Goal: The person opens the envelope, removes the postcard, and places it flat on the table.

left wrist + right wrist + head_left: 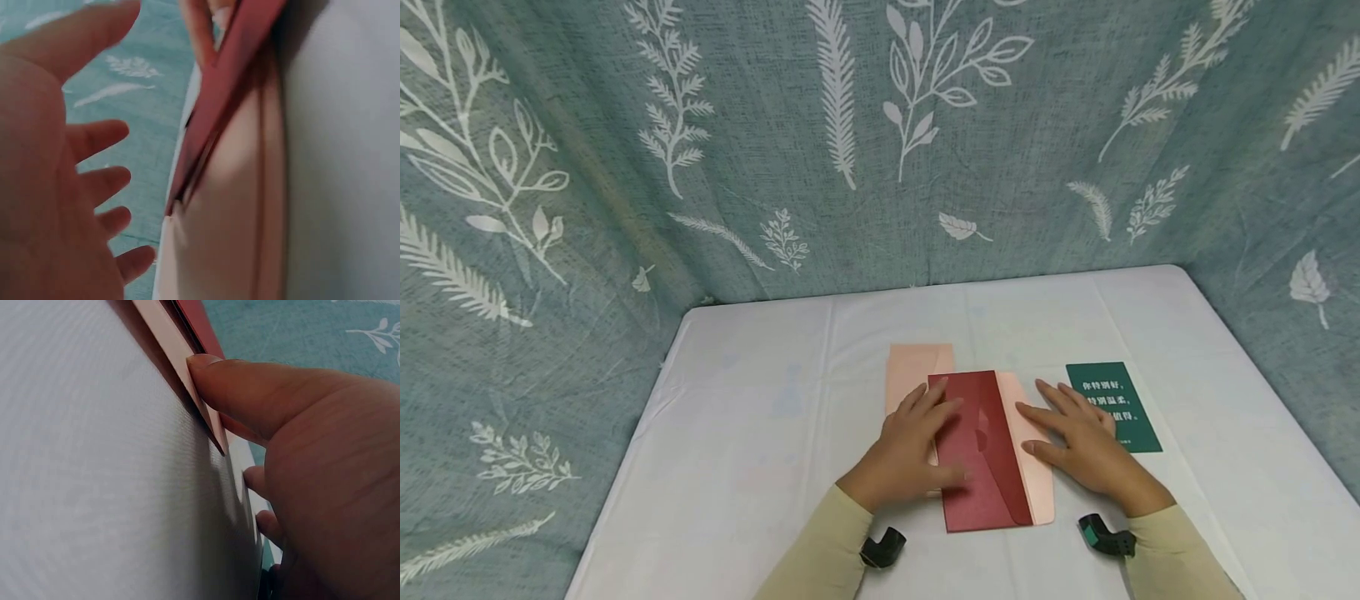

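A dark red envelope point(973, 492) lies in front of the person, its pointed flap and round closure facing up. Beneath it, pale pink envelopes show on both sides: one pink piece point(919, 360) at the back left, another pink edge point(1033, 454) at the right. The left hand point(910, 454) is over the red envelope's left part, fingers spread; in the left wrist view its palm point(37, 175) holds nothing. The right hand point(1078, 442) rests with extended fingers at the pink right edge. In the right wrist view its thumb point(244, 387) touches the pink paper point(169, 344).
A green card point(1131, 417) with white writing lies partly behind the right hand. All the papers are on a white-covered table point(760, 400). A green-grey curtain point(865, 225) with white leaf patterns hangs around it. Black wrist devices point(883, 548) are on both sleeves.
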Action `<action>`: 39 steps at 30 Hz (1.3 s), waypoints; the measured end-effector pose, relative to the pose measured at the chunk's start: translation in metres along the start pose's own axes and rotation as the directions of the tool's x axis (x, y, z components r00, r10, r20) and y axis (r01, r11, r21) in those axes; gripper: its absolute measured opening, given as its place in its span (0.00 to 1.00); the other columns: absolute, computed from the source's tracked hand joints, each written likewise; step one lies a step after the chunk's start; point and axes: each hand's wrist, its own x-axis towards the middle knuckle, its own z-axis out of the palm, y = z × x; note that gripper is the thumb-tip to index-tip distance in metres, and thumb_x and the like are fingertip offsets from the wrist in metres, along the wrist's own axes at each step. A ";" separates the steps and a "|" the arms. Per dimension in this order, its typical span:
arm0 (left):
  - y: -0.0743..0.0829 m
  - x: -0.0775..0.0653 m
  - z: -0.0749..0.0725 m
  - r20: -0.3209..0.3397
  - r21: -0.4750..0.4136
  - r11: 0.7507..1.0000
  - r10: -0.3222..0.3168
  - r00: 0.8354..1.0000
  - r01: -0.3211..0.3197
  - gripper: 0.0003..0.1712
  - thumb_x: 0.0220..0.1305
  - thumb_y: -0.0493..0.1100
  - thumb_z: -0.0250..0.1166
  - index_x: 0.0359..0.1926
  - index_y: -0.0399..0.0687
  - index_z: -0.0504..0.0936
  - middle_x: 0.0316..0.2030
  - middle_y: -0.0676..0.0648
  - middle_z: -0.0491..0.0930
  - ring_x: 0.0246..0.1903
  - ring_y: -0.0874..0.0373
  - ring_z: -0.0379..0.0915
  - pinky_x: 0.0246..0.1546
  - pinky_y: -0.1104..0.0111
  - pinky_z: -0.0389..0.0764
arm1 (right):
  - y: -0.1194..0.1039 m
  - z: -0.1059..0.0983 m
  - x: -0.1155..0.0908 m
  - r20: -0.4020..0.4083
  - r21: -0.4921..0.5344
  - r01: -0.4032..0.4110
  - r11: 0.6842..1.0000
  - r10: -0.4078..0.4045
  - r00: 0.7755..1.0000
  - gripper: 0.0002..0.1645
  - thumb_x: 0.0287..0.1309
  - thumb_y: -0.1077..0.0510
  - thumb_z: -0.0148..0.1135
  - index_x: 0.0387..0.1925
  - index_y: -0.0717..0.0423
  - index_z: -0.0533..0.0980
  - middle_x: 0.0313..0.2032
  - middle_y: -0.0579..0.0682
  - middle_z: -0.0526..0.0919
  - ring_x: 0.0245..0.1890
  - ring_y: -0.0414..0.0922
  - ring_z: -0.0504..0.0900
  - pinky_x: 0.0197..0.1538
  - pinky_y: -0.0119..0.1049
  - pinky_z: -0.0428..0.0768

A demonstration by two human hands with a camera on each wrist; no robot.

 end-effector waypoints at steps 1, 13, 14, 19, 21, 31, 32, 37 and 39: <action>-0.001 0.001 0.003 0.021 0.034 0.999 0.000 1.000 -0.001 0.60 0.59 0.67 0.79 0.85 0.55 0.64 0.87 0.49 0.47 0.85 0.46 0.35 0.74 0.36 0.55 | 0.000 0.000 0.000 -0.002 -0.002 0.003 1.000 -0.003 1.000 0.36 0.70 0.45 0.74 0.74 0.49 0.78 0.82 0.61 0.60 0.81 0.68 0.48 0.66 0.77 0.47; -0.012 -0.001 0.019 0.173 0.215 0.977 -0.029 0.985 -0.008 0.73 0.53 0.77 0.79 0.89 0.55 0.53 0.88 0.50 0.36 0.85 0.49 0.24 0.79 0.42 0.38 | -0.006 0.000 0.002 0.002 -0.017 -0.011 1.000 0.011 1.000 0.35 0.70 0.46 0.74 0.74 0.49 0.79 0.82 0.62 0.61 0.81 0.69 0.49 0.67 0.76 0.47; -0.012 -0.001 0.019 0.173 0.220 0.976 -0.029 0.984 -0.010 0.73 0.53 0.77 0.79 0.89 0.55 0.52 0.88 0.51 0.36 0.85 0.50 0.24 0.79 0.42 0.38 | -0.007 0.000 0.002 0.003 -0.019 -0.014 1.000 0.014 1.000 0.35 0.70 0.46 0.74 0.74 0.49 0.79 0.82 0.62 0.61 0.81 0.69 0.49 0.67 0.76 0.47; -0.013 -0.002 0.020 0.178 0.239 0.971 -0.026 0.984 -0.018 0.73 0.53 0.77 0.78 0.89 0.54 0.52 0.88 0.50 0.36 0.85 0.49 0.24 0.79 0.42 0.38 | -0.012 0.000 0.000 -0.012 -0.051 -0.009 0.999 0.009 1.000 0.34 0.69 0.49 0.76 0.72 0.53 0.80 0.80 0.65 0.64 0.80 0.68 0.53 0.71 0.74 0.44; -0.012 -0.002 0.020 0.179 0.245 0.969 -0.024 0.984 -0.021 0.73 0.54 0.77 0.78 0.89 0.54 0.52 0.88 0.49 0.36 0.85 0.49 0.24 0.79 0.42 0.38 | -0.016 0.000 0.000 -0.034 -0.084 0.008 0.996 -0.010 0.999 0.34 0.67 0.50 0.77 0.71 0.55 0.81 0.79 0.65 0.66 0.80 0.68 0.56 0.73 0.73 0.44; -0.011 -0.002 0.021 0.189 0.273 0.962 -0.038 0.981 -0.015 0.73 0.56 0.78 0.76 0.89 0.53 0.51 0.88 0.49 0.36 0.85 0.48 0.24 0.79 0.43 0.37 | -0.056 0.027 0.003 -0.012 -0.097 0.121 0.988 -0.123 0.992 0.47 0.70 0.44 0.74 0.79 0.63 0.69 0.79 0.62 0.66 0.79 0.62 0.62 0.76 0.68 0.58; -0.011 -0.002 0.021 0.191 0.280 0.960 -0.038 0.981 -0.017 0.73 0.56 0.78 0.75 0.89 0.53 0.50 0.88 0.49 0.36 0.85 0.49 0.23 0.79 0.42 0.37 | -0.058 0.032 0.003 0.018 -0.091 0.137 0.986 -0.136 0.991 0.50 0.70 0.43 0.73 0.80 0.65 0.66 0.80 0.63 0.64 0.80 0.64 0.60 0.76 0.68 0.58; -0.011 -0.001 0.021 0.197 0.293 0.955 -0.026 0.980 -0.034 0.73 0.57 0.79 0.74 0.89 0.52 0.49 0.88 0.49 0.34 0.85 0.49 0.23 0.79 0.41 0.38 | -0.059 0.047 -0.003 0.084 -0.083 0.170 0.982 -0.163 0.983 0.55 0.71 0.41 0.71 0.82 0.70 0.60 0.83 0.66 0.56 0.82 0.66 0.53 0.77 0.66 0.56; -0.011 -0.001 0.021 0.196 0.293 0.955 -0.021 0.980 -0.038 0.73 0.57 0.79 0.74 0.89 0.52 0.49 0.88 0.49 0.35 0.85 0.48 0.23 0.79 0.41 0.38 | -0.059 0.047 -0.003 0.074 -0.089 0.167 0.982 -0.161 0.984 0.53 0.72 0.42 0.71 0.82 0.69 0.60 0.83 0.65 0.57 0.82 0.65 0.53 0.77 0.66 0.55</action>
